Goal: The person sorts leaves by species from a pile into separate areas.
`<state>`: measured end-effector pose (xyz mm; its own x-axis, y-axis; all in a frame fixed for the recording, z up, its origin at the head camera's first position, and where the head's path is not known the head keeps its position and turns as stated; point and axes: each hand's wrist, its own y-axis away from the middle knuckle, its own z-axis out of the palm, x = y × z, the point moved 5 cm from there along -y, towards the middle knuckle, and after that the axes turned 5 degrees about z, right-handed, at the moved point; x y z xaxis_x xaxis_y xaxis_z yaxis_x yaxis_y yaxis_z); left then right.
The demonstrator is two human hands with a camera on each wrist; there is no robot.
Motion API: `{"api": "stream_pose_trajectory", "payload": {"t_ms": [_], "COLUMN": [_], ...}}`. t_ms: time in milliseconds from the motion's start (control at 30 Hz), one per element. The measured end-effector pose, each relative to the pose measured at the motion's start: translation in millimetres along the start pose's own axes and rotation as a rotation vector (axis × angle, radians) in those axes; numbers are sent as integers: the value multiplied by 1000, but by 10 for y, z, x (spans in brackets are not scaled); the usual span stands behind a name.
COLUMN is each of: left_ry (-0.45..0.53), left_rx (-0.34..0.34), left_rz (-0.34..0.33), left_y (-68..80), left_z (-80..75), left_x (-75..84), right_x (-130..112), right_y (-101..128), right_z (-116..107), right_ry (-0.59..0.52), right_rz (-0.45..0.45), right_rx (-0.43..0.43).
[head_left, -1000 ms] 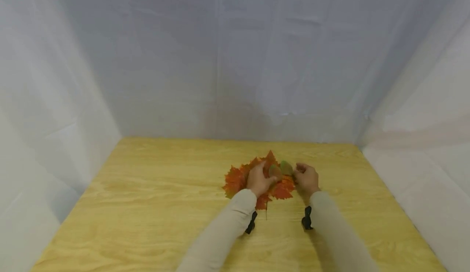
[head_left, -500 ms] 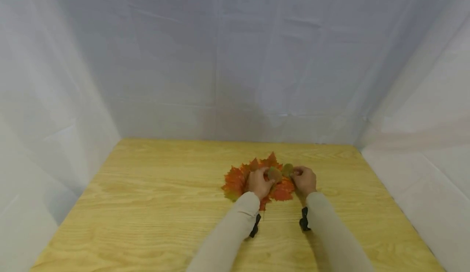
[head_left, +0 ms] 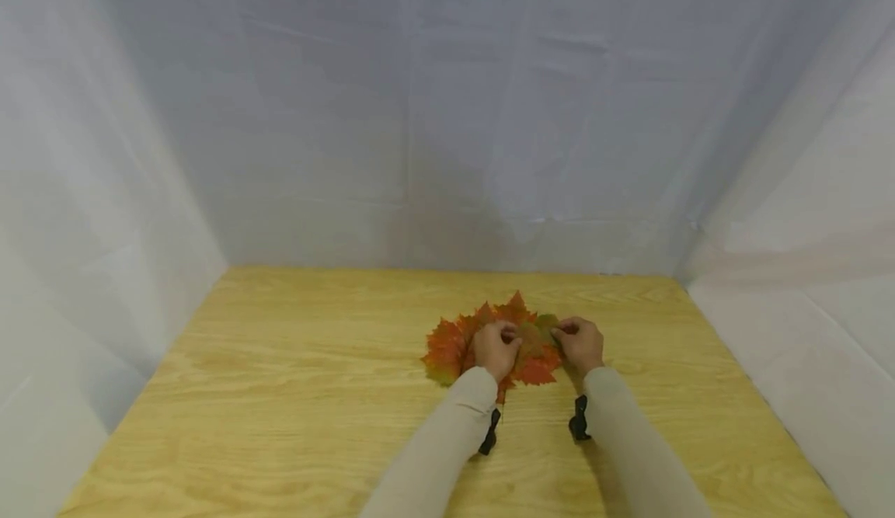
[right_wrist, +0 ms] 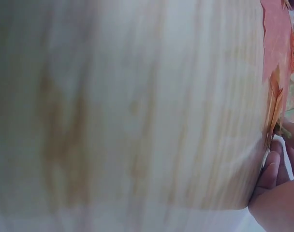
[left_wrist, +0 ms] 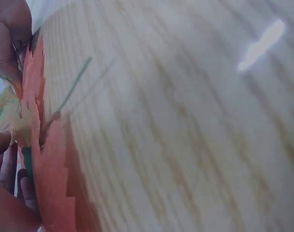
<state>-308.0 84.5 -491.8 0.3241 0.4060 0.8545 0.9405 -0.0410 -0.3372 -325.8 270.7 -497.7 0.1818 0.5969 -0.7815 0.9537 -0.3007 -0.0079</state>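
Both hands meet over a pile of orange-red maple leaves [head_left: 447, 345] that lies a little right of the middle of the wooden table [head_left: 280, 394]. The left hand [head_left: 495, 349] has its fingers curled in, pinching the near edge of a small brownish-green leaf [head_left: 531, 338] that sits on top of the pile; the right hand [head_left: 582, 342], fingers likewise curled, pinches the same leaf from its other side. The leaf lies between the two hands, low over the pile, and whether it touches the leaves beneath cannot be told. In the left wrist view a thin green stem [left_wrist: 73, 86] pokes out from the pile's edge across the bare wood.

Open tabletop spreads widely to the left of the pile, with a narrower stretch to the right and a broad band toward the near edge under the beige sleeves [head_left: 433, 456]. The far edge of the table meets a pale grey-white sheet [head_left: 447, 114], which also hangs along both sides, closing in the wood on three sides
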Motion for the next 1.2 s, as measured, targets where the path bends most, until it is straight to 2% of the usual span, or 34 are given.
{"api": "stream_pose_trajectory", "payload": {"t_ms": [100,200,233,400,600,800,967,1067,1200], "left_ry": [34,53,54,22,33,128,204,221,219], "left_rx": [-4,-13,-24,-30,2,51,98,123,170], "left_rz": [-4,-49,-93,-123,-92,-31,10,18,15], "left_y": [23,29,47,27,-15,-99,-218,-311,-397], "left_z": [-17,-27,-70,-59,-74,-159,-376,-599,-945], "left_x": [8,10,85,75,89,213,298,303,234], "right_x": [26,34,33,26,21,20,-2,-30,-42], "right_y": [3,-7,-11,-35,-39,-52,-46,-52,-71], "right_z": [-5,-2,-1,11,34,64,75,75,78], "right_ry": [-10,-18,-23,-26,-22,-30,-39,-54,-73], "right_rz": [5,2,-1,-13,-2,1,5,3,1], "right_rx": [0,-7,-10,-20,-39,-42,-55,-62,-72]}}
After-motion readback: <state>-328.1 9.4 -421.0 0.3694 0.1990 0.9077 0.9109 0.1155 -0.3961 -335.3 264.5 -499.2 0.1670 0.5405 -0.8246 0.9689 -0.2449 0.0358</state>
